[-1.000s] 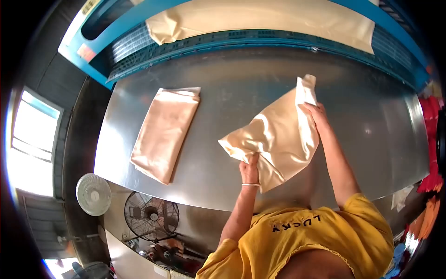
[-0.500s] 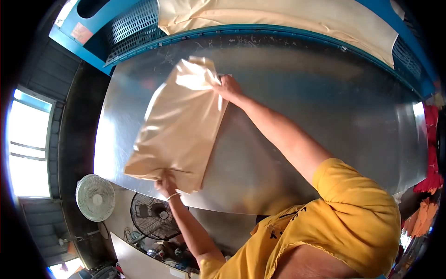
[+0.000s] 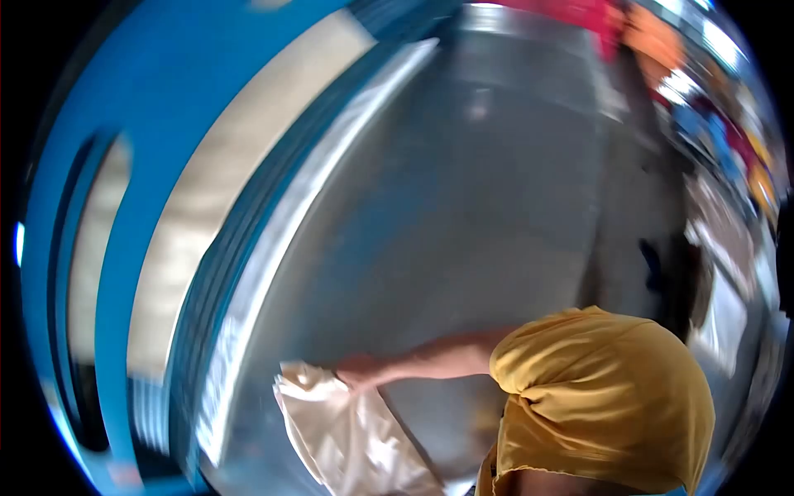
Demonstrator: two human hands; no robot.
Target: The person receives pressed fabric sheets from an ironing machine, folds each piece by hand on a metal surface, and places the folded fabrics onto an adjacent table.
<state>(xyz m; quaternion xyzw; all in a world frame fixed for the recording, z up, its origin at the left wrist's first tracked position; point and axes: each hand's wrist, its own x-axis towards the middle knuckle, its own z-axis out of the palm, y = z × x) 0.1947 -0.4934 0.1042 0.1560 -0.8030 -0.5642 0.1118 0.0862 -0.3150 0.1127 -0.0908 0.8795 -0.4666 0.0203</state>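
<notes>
Hands point(image 3: 360, 373): one, the right, one pale cloth point(image 3: 356, 442) in grip

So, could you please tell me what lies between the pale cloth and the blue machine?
Between the pale cloth and the blue machine, the head view shows bare metal table, then a bright, blurred band.

View swings round. Blue machine point(image 3: 190, 83) shifts from above the right hand's point(image 3: 360, 374) fingers to their left. Satin cloth point(image 3: 364, 450) now runs below the fingers, cut off by the frame. Red fabric point(image 3: 571, 12) moves well above them, white fabric point(image 3: 721, 322) appears far right. Left hand, window, both fans drop out.
</notes>
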